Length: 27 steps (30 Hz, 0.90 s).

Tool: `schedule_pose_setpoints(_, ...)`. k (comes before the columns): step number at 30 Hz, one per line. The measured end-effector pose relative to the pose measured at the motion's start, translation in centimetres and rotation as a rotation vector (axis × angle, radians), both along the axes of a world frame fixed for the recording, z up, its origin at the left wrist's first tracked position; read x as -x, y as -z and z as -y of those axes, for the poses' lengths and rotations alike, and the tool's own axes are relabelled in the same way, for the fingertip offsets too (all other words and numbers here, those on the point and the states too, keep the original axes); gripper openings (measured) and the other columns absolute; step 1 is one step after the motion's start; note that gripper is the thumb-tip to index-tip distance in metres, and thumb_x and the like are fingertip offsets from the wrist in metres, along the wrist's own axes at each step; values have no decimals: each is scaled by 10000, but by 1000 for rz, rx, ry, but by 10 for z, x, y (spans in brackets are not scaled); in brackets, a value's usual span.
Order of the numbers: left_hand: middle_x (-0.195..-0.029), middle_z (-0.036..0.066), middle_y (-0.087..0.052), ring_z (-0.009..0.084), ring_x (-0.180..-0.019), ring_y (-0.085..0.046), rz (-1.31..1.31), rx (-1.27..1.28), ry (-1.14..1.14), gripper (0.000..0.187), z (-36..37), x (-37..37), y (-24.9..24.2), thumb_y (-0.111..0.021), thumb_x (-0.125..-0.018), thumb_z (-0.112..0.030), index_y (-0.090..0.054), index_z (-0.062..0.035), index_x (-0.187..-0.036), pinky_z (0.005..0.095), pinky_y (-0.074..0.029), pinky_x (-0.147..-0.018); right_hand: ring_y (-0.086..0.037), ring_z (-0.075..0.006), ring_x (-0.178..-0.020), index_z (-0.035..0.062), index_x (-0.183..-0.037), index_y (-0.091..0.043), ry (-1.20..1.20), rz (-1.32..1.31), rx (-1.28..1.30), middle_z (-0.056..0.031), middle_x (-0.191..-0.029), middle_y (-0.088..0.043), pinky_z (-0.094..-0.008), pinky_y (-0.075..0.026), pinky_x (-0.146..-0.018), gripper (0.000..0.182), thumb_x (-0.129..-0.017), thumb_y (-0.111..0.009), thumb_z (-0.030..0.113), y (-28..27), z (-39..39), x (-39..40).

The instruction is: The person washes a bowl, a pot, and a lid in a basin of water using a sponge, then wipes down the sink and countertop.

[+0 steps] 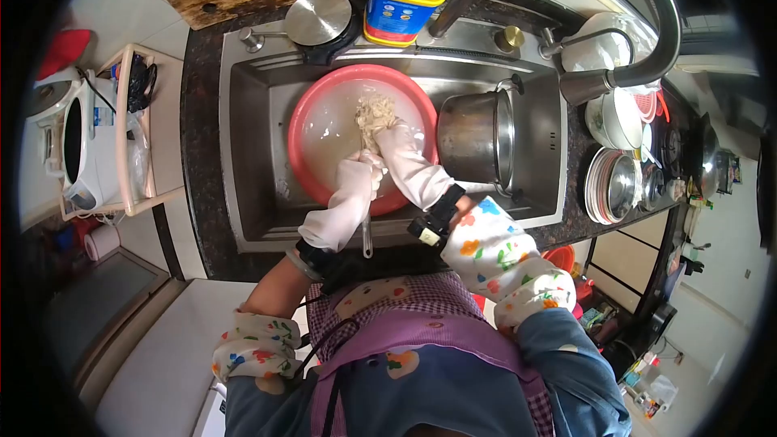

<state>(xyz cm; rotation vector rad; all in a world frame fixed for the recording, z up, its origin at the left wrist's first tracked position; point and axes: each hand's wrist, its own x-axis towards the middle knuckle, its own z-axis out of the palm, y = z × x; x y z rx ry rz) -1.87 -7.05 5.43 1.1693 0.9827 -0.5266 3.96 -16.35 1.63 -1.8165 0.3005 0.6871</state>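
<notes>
Pinching pale clump (375, 111) in your right hand (394, 139); left hand (364, 165) curled closed, contents hidden. Likely soft, slippery: cup underneath.

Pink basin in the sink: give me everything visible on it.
The pink basin is round, plastic-looking, with a smooth rim. It sits open side up in the steel sink, left of the metal pot. It holds cloudy water. Over it, the right hand holds a pale, shredded-looking clump; the left hand is beside it, grip unclear. A metal handle shows past the near rim. Contact with the pot: can't tell.
</notes>
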Motion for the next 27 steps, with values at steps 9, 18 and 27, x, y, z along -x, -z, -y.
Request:
schedule_pose_setpoints(9,-568,-29,-408,48,-400,-286,-93,68,39,244,-22,-9,2,-365,-961,-185,-549,-41,-889,229,-201,-344,-584,-320,-944,46,-1104,-524,-458,512,317,-194,-1013,-594,-358,-450,-822,241,-907,-441,158,-27,2,-15)
schedule_pose_setpoints(18,-554,-3,-428,88,-390,-336,-102,-21,136,138,-18,0,36,-380,-849,-60,-511,-66,-806,255,-232,-338,-617,-319,-865,38,-1071,-605,-657,208,34,-179,-897,-641,-367,-481,-766,294,-785,-604,107,35,10,-26)
schedule_pose_setpoints(27,-831,132,-599,260,-758,-592,113,-442,773,343,-64,-47,46,-348,-898,-264,-541,-8,-1020,341,-477,-709,-632,-262,-757,58,-1012,-625,-533,236,264,-189,-819,-635,-353,-483,-674,227,-793,-579,101,-1,68,-5)
